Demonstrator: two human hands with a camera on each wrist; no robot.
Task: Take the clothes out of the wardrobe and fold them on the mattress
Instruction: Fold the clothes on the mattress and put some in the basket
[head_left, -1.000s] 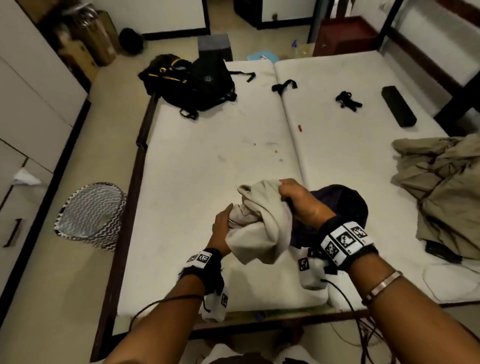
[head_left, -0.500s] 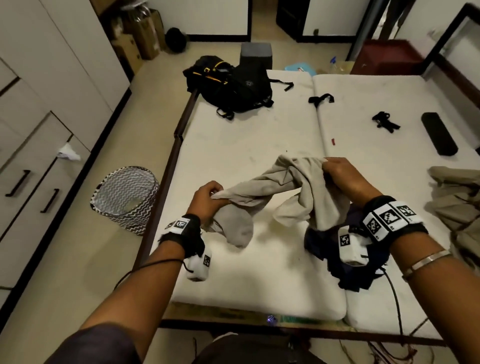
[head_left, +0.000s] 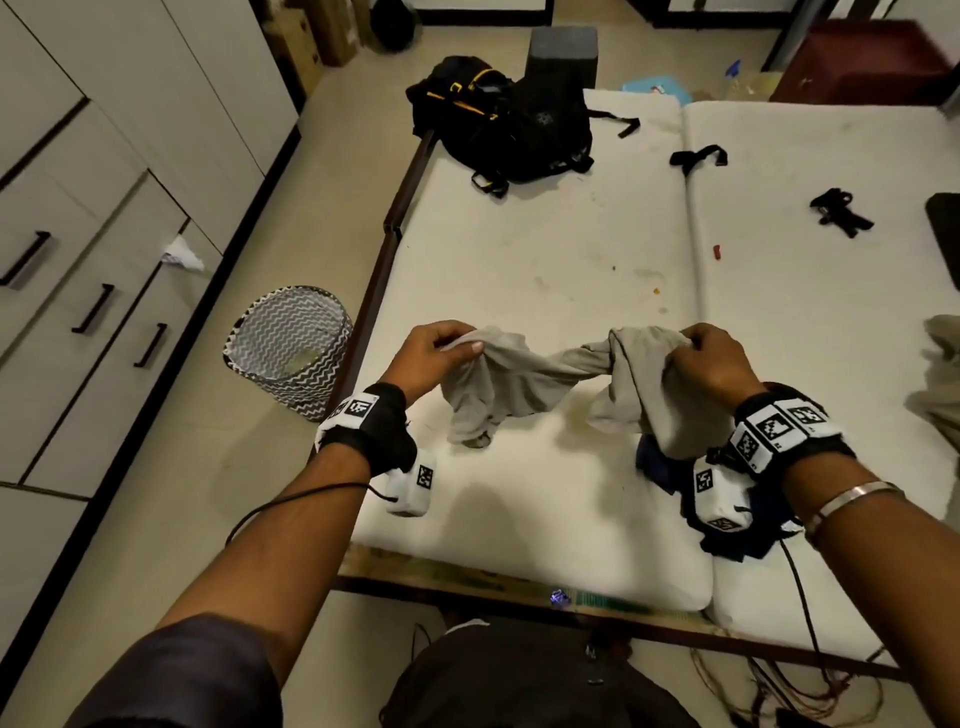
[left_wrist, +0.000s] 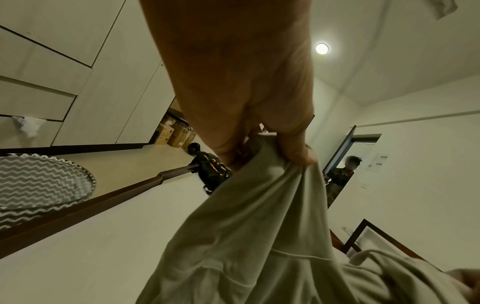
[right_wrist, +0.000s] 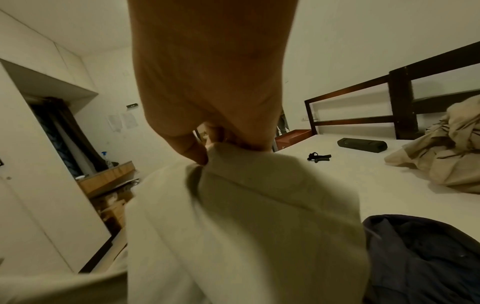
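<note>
A beige garment hangs stretched and twisted between both hands above the white mattress. My left hand pinches its left end, seen close in the left wrist view with the cloth bunched below. My right hand grips the right end, shown in the right wrist view over the garment. A dark navy garment lies crumpled on the mattress under my right wrist. The wardrobe stands at the left.
A black backpack sits at the mattress's far left corner. A zigzag mesh basket stands on the floor beside the bed. A khaki clothes heap lies at the right edge. Black straps, a small black item and a dark case lie farther back.
My hands have drawn apart, pulling the bunched beige garment out into a stretched, twisted band. The view has swung left toward the wardrobe and basket.
</note>
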